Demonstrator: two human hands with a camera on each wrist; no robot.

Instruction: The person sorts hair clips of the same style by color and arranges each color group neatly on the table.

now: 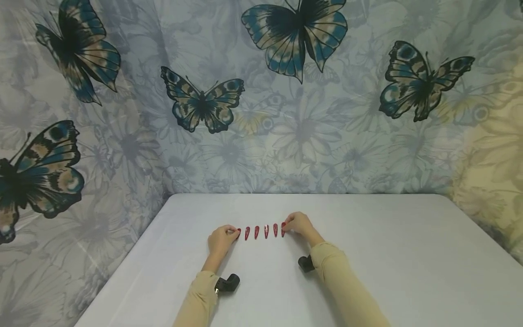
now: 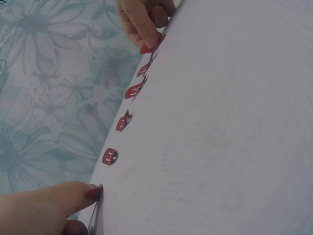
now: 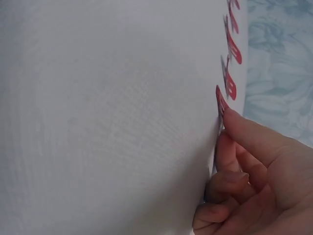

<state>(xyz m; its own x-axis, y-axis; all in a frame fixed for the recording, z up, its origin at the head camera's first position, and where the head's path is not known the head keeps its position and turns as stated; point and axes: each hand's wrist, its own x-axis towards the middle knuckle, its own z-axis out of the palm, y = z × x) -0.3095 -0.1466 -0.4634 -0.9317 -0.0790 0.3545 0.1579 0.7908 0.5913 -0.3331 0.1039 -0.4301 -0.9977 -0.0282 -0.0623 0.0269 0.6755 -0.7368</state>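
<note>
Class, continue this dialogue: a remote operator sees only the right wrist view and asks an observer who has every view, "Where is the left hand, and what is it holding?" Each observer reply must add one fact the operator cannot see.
Observer: The left hand pinches the red clip at the left end of the row.
Operator: How many clips are there altogether?
Observer: Six, counting the one that the right hand pinches at the other end.
Operator: They look close to the edge from here. Are they?
Observer: The head view shows a strip of white table between the row and the far edge.
</note>
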